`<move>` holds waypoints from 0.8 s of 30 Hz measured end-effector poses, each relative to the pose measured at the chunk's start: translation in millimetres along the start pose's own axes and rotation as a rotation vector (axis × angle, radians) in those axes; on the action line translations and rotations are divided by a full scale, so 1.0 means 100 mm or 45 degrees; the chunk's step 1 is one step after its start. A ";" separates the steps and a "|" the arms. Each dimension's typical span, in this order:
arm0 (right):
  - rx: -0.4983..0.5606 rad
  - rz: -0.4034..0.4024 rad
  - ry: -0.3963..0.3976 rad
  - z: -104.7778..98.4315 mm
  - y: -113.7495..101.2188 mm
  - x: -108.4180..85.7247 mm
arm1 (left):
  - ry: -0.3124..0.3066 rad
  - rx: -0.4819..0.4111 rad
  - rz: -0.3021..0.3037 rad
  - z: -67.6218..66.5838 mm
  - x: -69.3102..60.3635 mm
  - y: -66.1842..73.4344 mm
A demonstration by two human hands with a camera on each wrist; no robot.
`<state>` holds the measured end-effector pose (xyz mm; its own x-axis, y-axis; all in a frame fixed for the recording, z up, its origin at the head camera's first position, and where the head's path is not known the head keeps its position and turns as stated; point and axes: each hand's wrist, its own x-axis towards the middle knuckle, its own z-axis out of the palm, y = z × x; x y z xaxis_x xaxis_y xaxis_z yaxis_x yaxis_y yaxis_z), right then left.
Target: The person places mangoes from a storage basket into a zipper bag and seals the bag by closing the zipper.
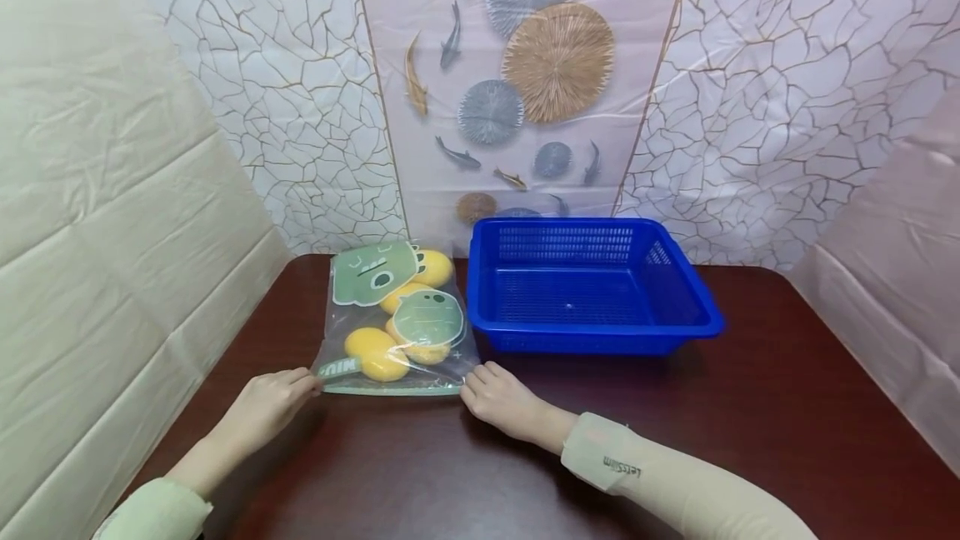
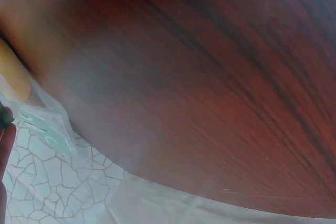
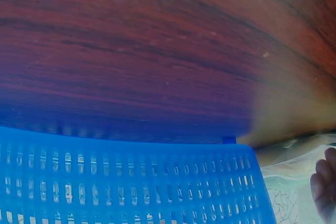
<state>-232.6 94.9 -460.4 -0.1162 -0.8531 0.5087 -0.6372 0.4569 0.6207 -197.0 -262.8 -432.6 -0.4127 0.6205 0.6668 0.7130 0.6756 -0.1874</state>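
Note:
A clear zip bag (image 1: pixel 337 340) with green cartoon prints lies on the table, its zip edge toward me. Inside it are several yellow, rounded fruits (image 1: pixel 377 354) that look like lemons or mangoes, partly covered by the prints. My left hand (image 1: pixel 273 405) pinches the bag's near left corner. At the near right corner, my right hand (image 1: pixel 504 401) grips the same edge with curled fingers. The left wrist view catches only a sliver of the left hand (image 2: pixel 6 145) beside the bag (image 2: pixel 47 124). Fingers of the right hand (image 3: pixel 325 179) show at the right wrist view's edge.
A blue plastic basket (image 1: pixel 592 330) with slotted walls stands just right of the bag, with nothing seen inside. Both sit on a dark red-brown wooden table (image 1: pixel 420 465). Patterned sheeting (image 1: pixel 300 107) hangs behind, and pale cloth (image 1: pixel 150 215) walls the left side.

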 end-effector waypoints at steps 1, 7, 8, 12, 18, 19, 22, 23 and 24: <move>-0.004 0.000 -0.002 0.00 0.00 0.00 | 0.001 -0.002 -0.001 0.00 0.00 -0.01; -0.006 0.007 0.004 -0.02 0.04 -0.04 | -0.004 0.001 0.001 -0.01 -0.01 -0.01; -0.003 0.005 0.006 -0.02 0.04 -0.04 | -0.001 0.003 0.001 -0.01 -0.01 -0.01; 0.004 -0.002 0.011 -0.03 0.05 -0.06 | 0.005 0.001 -0.005 -0.01 -0.03 0.01; -0.002 0.023 -0.014 -0.04 0.04 -0.08 | -0.015 -0.021 -0.009 0.01 -0.05 0.02; -0.007 0.024 -0.020 -0.04 0.04 -0.08 | -0.021 -0.032 -0.004 0.02 -0.05 0.02; -0.037 0.015 -0.036 -0.05 0.03 -0.07 | -0.045 -0.048 0.014 0.02 -0.06 0.00; -0.041 0.016 -0.042 -0.05 0.03 -0.07 | -0.051 -0.055 0.019 0.03 -0.06 0.00; -0.044 0.017 -0.051 -0.06 0.03 -0.07 | -0.055 -0.062 0.020 0.02 -0.06 0.00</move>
<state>-229.2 104.0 -458.5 -0.1552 -0.8561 0.4929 -0.6086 0.4759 0.6349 -196.4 -265.6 -438.1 -0.4242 0.6484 0.6322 0.7459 0.6461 -0.1621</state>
